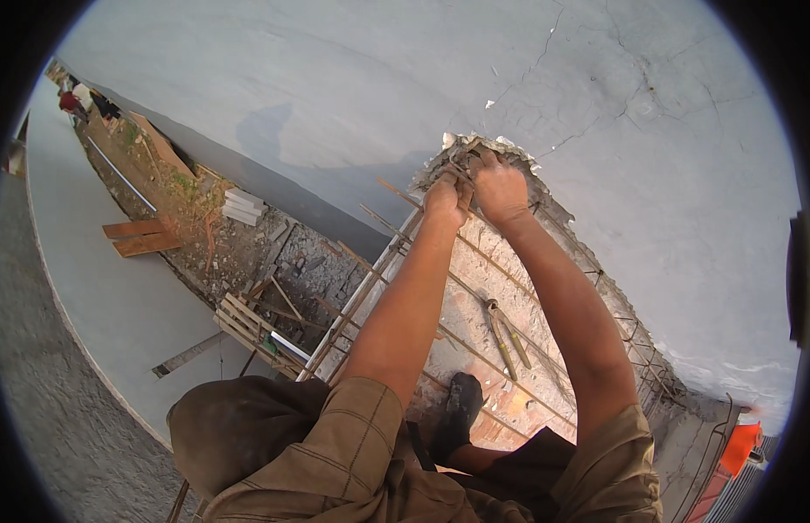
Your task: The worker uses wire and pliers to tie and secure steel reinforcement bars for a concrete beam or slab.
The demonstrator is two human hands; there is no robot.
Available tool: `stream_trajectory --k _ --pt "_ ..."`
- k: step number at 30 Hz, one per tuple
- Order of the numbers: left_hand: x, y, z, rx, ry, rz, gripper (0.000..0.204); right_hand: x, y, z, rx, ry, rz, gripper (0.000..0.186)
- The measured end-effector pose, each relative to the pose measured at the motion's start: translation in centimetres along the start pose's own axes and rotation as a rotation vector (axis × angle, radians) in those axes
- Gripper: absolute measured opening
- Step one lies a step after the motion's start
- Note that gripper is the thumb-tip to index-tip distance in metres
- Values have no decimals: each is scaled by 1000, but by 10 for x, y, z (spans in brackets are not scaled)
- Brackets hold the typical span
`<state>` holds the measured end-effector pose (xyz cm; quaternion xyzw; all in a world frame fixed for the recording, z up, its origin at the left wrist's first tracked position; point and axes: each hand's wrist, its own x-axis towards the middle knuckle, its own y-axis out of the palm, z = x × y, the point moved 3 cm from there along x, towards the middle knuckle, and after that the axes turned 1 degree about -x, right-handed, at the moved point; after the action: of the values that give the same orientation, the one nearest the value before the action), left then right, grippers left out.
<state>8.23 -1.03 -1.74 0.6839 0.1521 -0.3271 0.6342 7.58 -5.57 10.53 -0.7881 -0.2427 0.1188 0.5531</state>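
Observation:
Both hands meet at a jagged broken-out notch (pixel 537 185) in the grey plastered wall. My left hand (pixel 446 199) is closed, fingers bent, at the notch's near edge where steel bars cross. Right beside it, my right hand (pixel 499 187) is closed too, its fingertips reaching into the broken masonry. Whatever the fingers grip is hidden by the hands and too small to name. Rusty reinforcing bars (pixel 403 193) form a grid over the pale slab below. A pair of end-cutting pincers (pixel 501 336) lies on the slab among the bars, handles toward me, with thin wire (pixel 551 370) beside it.
My shod foot (pixel 462 405) stands on the slab between bars. To the left lies lower ground with planks (pixel 142 237), white blocks (pixel 244 207), a wooden pallet (pixel 252 327) and rubble. Another person (pixel 71 103) is far off, upper left. Orange material (pixel 740 447) shows at lower right.

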Motion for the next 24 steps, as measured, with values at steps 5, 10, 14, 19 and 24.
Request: stream_trajectory --k 5,10,14,19,24 --pt "33 -12 27 -41 27 -51 17 0 11 -6 277 208 -69 14" --pt "26 -36 19 -16 91 41 25 7 19 13 419 307 -116 11" --pt "-20 -9 -7 124 104 110 17 -6 3 7 706 655 -192 17" --pt "-36 -8 -37 360 153 96 15 5 -5 11 857 855 26 20" --pt "-38 -2 -44 744 290 79 17 15 -10 24 860 856 -52 19"
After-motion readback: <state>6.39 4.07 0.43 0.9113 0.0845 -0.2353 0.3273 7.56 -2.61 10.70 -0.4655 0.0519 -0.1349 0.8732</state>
